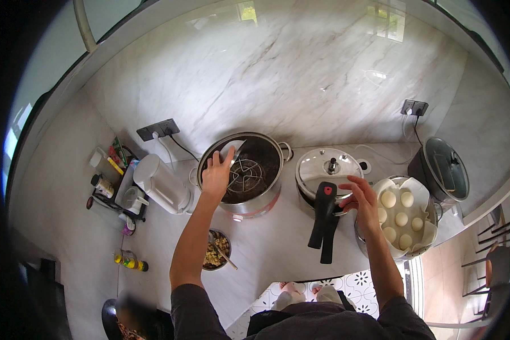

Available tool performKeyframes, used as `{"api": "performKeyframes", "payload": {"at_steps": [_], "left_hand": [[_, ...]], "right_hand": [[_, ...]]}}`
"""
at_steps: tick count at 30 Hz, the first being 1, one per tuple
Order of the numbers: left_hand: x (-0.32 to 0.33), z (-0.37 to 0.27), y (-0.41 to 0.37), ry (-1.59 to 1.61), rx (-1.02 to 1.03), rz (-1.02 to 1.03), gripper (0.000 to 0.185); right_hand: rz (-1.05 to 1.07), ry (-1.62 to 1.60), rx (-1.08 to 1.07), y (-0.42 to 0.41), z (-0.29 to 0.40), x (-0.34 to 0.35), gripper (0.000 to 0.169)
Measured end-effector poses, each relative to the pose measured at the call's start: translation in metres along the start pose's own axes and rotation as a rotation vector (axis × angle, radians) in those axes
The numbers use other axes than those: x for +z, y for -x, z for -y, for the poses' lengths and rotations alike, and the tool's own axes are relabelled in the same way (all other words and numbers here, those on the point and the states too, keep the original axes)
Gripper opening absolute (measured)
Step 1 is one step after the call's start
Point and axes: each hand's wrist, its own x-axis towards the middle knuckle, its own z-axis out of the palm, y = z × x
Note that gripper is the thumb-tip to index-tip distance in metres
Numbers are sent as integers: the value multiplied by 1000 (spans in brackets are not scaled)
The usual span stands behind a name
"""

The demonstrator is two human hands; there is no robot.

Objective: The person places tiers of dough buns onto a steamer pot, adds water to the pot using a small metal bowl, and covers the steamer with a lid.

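My left hand (pixel 216 172) reaches into a large steel electric pot (pixel 265 199) and grips a white dish-like piece (pixel 233 148); a metal edge shows beside it, too unclear to name. A round wire rack (pixel 245 175) lies on the pot's dark bottom. My right hand (pixel 361 199), fingers apart, is over the right edge of a pressure cooker (pixel 312 170) with a steel lid and black handles (pixel 324 212); whether it touches is unclear. To its right, a paper-lined steamer (pixel 427 204) holds several pale dough balls (pixel 401 219).
A bowl of chopped food (pixel 216 250) with a spoon stands near the counter's front. Left are a white kettle (pixel 159 182), a condiment rack (pixel 123 199) and a yellow-labelled bottle (pixel 131 262). A dark lidded cooker (pixel 442 170) stands right. Another person's head is at lower left.
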Motion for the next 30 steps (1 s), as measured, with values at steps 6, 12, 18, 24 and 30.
{"api": "performKeyframes", "payload": {"at_steps": [6, 12, 18, 24, 30], "left_hand": [[-6, -3, 4, 943, -1133, -120, 50], [-31, -36, 81, 1723, -1382, -537, 37], [-134, -67, 214, 1821, -1377, -558, 36], [-244, -125, 340, 1753, -1516, -589, 27], [-267, -172, 431, 1622, -1702, -657, 34]], "right_hand": [[20, -84, 4, 25, 10, -33, 32], [201, -190, 110, 47, -5, -52, 29], [453, -228, 154, 61, -14, -4, 26], [766, -108, 137, 75, -13, 58, 22], [1086, 239, -65, 53, -2, 146, 21]]}}
